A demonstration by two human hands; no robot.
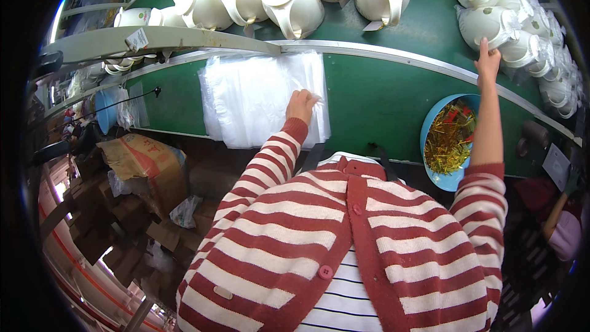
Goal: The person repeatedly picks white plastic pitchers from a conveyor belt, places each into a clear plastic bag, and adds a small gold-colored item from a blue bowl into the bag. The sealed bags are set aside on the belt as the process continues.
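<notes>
My left hand (300,108) rests on a stack of clear plastic bags (246,101), its fingers pinched together at the edge of a bag near the stack's right side. My right arm is stretched out to the far right. There my right hand (488,61) is closed on a white jug (481,26) in a clear plastic bag, at the near end of a group of bagged jugs; some fingers are hidden. Unwrapped white jugs (292,6), several with small tags on gold ties, stand at the back on the green surface.
A light-blue basin (444,179) of gold twist ties sits beside my right forearm. A metal rail (393,55) crosses the green table (375,92). A grey bar (178,38) runs over its left part. Cardboard boxes (147,169) stand lower left. Another person's arm (555,216) shows at the right edge.
</notes>
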